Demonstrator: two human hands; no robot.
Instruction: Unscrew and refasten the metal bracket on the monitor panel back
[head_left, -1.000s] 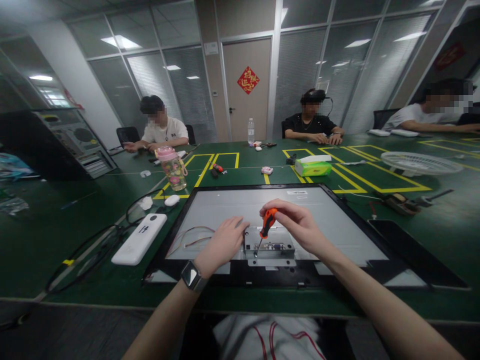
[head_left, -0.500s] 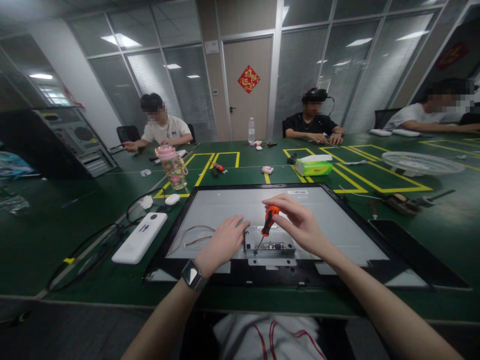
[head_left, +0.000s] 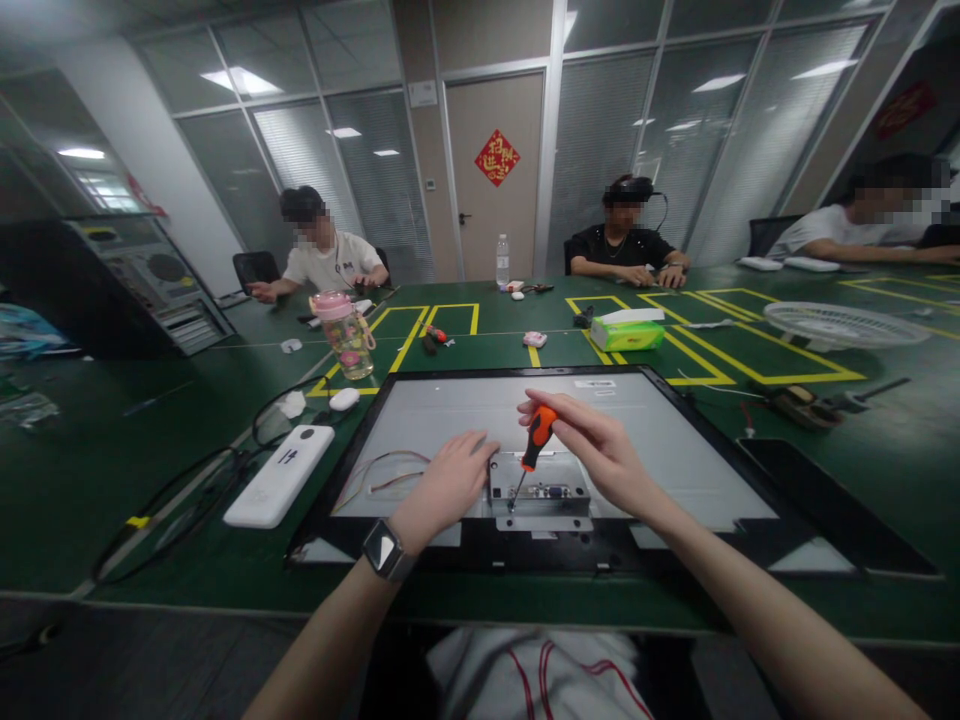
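Note:
An orange and black screwdriver (head_left: 539,437) is gripped at its handle by my right hand (head_left: 592,435). It leans, with its tip down at the left front of a metal bracket (head_left: 544,522) that carries connector ports. Under the bracket lies a monitor panel (head_left: 442,400), grey-backed with a black frame, flat on the table. My left hand (head_left: 454,475) rests on the panel, fingertips against the bracket's left side; what they hold, if anything, is hidden. Thin wires (head_left: 390,470) run across the panel left of that hand.
A white power bank (head_left: 280,477) and black cables (head_left: 169,500) lie to the left, near a pink-lidded bottle (head_left: 345,335). Behind the panel are a green tissue pack (head_left: 628,332) and another screwdriver (head_left: 435,335). A black slab (head_left: 832,500) lies right. Several people sit across the table.
My right hand and the screwdriver handle have shifted slightly, with the fingers turned a little around the handle. My left hand stays in place. The person at the left has moved a hand.

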